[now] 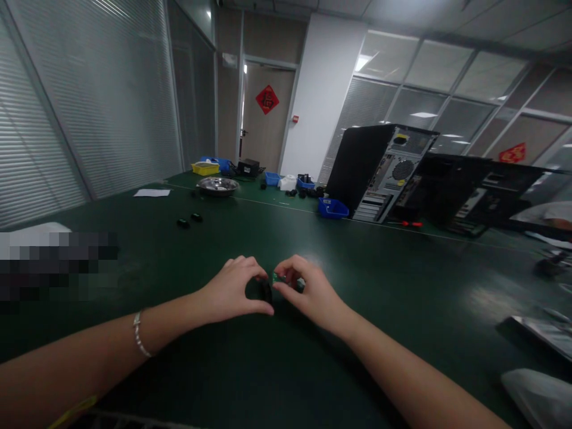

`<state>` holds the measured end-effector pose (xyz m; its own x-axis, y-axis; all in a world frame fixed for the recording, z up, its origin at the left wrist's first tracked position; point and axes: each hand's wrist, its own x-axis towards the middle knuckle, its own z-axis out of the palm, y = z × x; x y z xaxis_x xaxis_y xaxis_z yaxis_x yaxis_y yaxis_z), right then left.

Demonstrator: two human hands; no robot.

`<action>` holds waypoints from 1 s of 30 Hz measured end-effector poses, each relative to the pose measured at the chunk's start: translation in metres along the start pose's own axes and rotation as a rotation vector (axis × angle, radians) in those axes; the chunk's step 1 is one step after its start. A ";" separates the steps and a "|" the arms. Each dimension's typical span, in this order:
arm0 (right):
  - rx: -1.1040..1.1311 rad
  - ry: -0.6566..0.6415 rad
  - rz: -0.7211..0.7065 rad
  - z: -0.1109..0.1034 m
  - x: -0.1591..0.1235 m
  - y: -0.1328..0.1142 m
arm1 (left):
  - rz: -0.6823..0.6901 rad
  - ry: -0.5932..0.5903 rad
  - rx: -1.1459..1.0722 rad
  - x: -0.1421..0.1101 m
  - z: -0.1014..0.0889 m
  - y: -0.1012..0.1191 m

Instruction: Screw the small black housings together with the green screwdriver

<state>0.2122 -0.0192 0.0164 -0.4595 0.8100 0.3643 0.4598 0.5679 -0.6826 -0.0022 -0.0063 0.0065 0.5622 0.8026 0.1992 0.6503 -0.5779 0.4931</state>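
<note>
Over the dark green tabletop, both of my hands are close together in the middle of the view. My left hand is curled with thumb and fingertips around a small black part, which looks like a rounded plastic shell; its details are too dark to make out. Between the thumb and fingers of my right hand is a small green circuit board, its edge facing the black part. My right fingers hide most of the board. A narrow gap separates the two hands.
Two small black parts lie ahead on the left, before a metal bowl and white paper. A blue bin stands by a black computer tower. At right are a metal tray and a whitish bag.
</note>
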 end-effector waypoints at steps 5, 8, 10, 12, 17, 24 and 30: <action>-0.069 -0.129 0.037 0.006 0.001 -0.004 | -0.034 0.010 0.012 0.002 0.008 0.004; -0.114 -0.139 0.056 0.010 0.003 -0.005 | -0.039 0.015 -0.003 0.002 0.009 0.005; -0.122 -0.151 0.065 0.012 0.004 -0.004 | -0.036 0.018 -0.008 0.001 0.009 0.005; -0.115 -0.169 0.084 0.013 0.005 -0.003 | -0.035 0.023 -0.011 0.001 0.010 0.005; -0.098 -0.206 0.143 0.013 0.008 -0.001 | -0.049 0.021 -0.020 0.001 0.010 0.005; -0.041 -0.268 0.182 0.009 0.011 -0.002 | -0.047 0.015 -0.016 0.001 0.009 0.005; -0.019 -0.283 0.172 0.006 0.011 -0.001 | -0.046 0.021 0.009 0.001 0.010 0.005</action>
<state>0.2017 -0.0116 0.0171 -0.5657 0.8230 0.0524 0.5622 0.4313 -0.7056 0.0070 -0.0098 0.0005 0.5208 0.8312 0.1947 0.6798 -0.5417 0.4943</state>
